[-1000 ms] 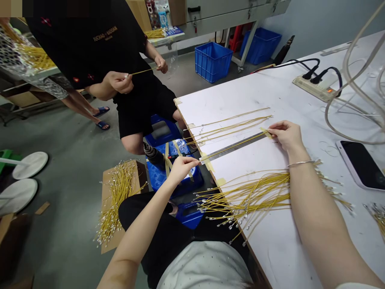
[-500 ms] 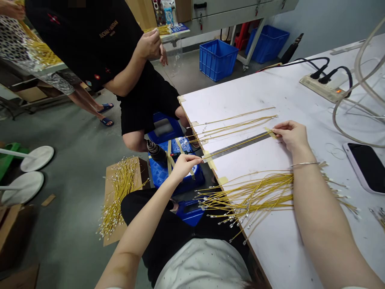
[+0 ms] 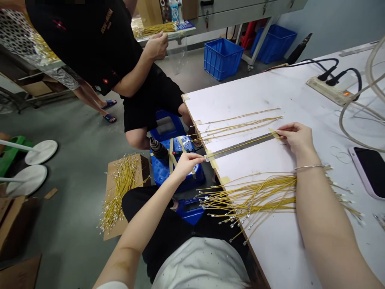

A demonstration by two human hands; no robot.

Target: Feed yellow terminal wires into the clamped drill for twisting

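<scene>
A single yellow wire (image 3: 240, 145) is stretched along a metal ruler (image 3: 231, 151) that is taped to the white table. My left hand (image 3: 187, 163) pinches the wire's near end just off the table edge. At the other end, by a strip of tape, my right hand (image 3: 296, 138) pinches the wire between thumb and fingers. Several yellow wires (image 3: 243, 127) lie spread beyond the ruler. A thick bunch of yellow wires with metal terminals (image 3: 258, 192) rests under my right forearm, its ends hanging over the table edge.
A power strip (image 3: 329, 90) with black plugs and a phone (image 3: 368, 170) sit on the right. A heat gun (image 3: 158, 148) stands on a blue stool (image 3: 159, 170). Wires lie on cardboard (image 3: 116, 166) below left. A seated co-worker (image 3: 144, 76) is across, near a blue crate (image 3: 223, 58).
The view has shifted slightly, moving the table a little rightward. Both my hands keep the wire along the ruler. The co-worker's raised hands have moved slightly.
</scene>
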